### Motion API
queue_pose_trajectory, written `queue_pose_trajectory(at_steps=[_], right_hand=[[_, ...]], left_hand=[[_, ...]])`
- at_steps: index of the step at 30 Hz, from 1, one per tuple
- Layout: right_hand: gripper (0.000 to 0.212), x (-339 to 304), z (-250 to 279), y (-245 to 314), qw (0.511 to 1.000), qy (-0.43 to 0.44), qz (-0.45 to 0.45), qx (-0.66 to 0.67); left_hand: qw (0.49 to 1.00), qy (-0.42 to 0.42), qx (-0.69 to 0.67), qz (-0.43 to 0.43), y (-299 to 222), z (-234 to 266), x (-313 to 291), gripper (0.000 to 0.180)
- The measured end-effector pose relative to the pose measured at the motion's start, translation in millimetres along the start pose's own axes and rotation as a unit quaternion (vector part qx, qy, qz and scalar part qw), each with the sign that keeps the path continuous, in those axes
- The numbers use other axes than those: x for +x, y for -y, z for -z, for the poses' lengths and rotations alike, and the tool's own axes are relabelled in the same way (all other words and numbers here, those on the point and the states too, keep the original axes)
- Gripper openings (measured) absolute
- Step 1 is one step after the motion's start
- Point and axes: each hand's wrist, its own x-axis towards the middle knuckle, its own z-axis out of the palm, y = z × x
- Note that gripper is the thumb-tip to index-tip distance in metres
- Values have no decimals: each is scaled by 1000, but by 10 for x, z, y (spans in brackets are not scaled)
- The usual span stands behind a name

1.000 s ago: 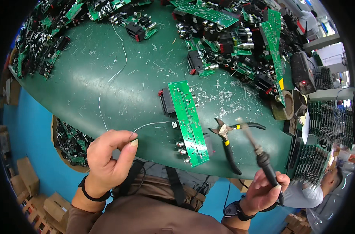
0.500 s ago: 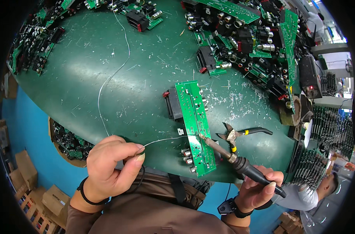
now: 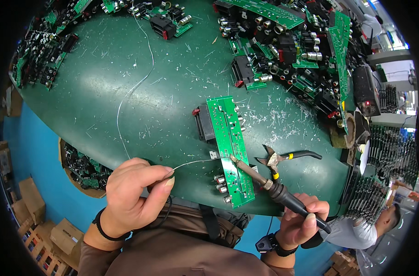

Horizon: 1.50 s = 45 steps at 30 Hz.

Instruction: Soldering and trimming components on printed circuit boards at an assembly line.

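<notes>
A green circuit board [image 3: 231,138] lies solder side up on the green table near its front edge, with a black connector and several metal sockets sticking out along its sides. My left hand [image 3: 138,193] pinches a thin solder wire [image 3: 191,162], whose end reaches the board's left half. In my right hand [image 3: 306,218] is a soldering iron [image 3: 287,198], gripped by its black handle. Its tip touches or nearly touches the board close to the wire's end. To the right of the board rest side cutters [image 3: 274,161] with black and yellow handles.
A large heap of circuit boards [image 3: 283,50] fills the back right, another pile [image 3: 44,50] the back left. A single board [image 3: 170,24] sits at the back. Clipped leads [image 3: 283,122] litter the tabletop. A box of boards [image 3: 83,168] stands at left; a person [image 3: 370,232] is at right.
The iron and my right hand have shifted slightly left, the tip moving toward the board's left edge. My left hand has moved a little to the right with the wire.
</notes>
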Motion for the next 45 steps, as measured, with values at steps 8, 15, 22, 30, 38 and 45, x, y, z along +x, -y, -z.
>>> queue_pose_trajectory(at_steps=[8, 15, 22, 30, 38, 45], right_hand=[[24, -10, 10, -3, 1000, -4, -5, 7], [25, -11, 22, -6, 999, -11, -30, 24], [25, -17, 31, 5, 1000, -12, -13, 14], [25, -26, 45, -6, 1000, -1, -1, 12], [24, -22, 43, -18, 1000, 0, -2, 18], [24, -15, 21, -23, 1000, -6, -9, 21]], left_hand=[[1000, -4, 5, -19, 15, -56, 22, 18], [999, 6, 11, -34, 4, -71, 59, 17], [999, 16, 5, -39, -8, -90, 62, 17], [999, 23, 5, -47, -14, -78, 65, 18], [999, 19, 4, -45, -6, -99, 58, 19], [999, 20, 4, -37, -8, -100, 63, 18]])
